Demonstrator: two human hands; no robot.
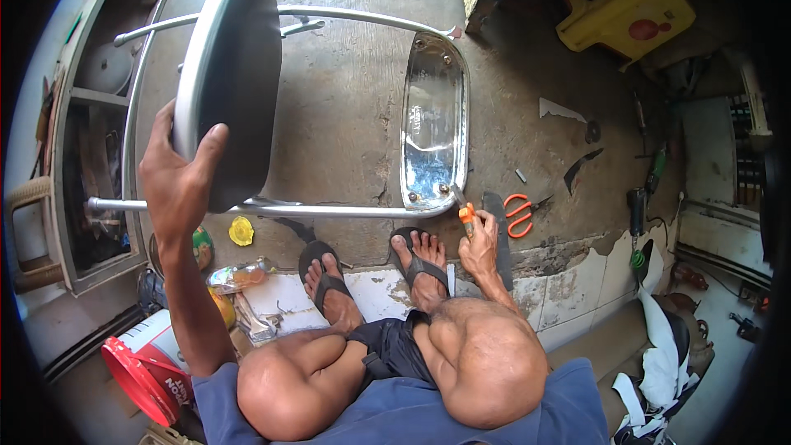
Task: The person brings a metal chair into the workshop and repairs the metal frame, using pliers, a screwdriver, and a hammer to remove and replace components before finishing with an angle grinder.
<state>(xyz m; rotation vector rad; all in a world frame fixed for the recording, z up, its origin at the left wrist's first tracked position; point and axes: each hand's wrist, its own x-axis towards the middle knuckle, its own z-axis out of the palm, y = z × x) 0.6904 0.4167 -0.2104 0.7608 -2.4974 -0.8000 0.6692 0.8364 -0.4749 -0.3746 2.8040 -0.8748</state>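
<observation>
A metal chair frame (346,211) lies on its side on the floor, its dark padded seat (247,82) standing up at the left. My left hand (181,165) grips the silver rim of that seat, thumb on the dark face. At the frame's right end is the bare, shiny backrest panel (435,128) with screws at its corners. My right hand (482,251) is closed round an orange-handled tool (467,214); its metal tip is at the panel's near right corner, and I cannot tell its exact kind. Orange-handled scissors (521,216) lie right of that hand.
A dark flat strip (497,239) lies beside my right hand. A yellow plastic stool (626,8) stands far right, with a power drill (637,210) nearer. At left are a cabinet frame (99,115), a yellow lid (241,231) and a red-rimmed bucket (144,371). My sandalled feet are close to the frame.
</observation>
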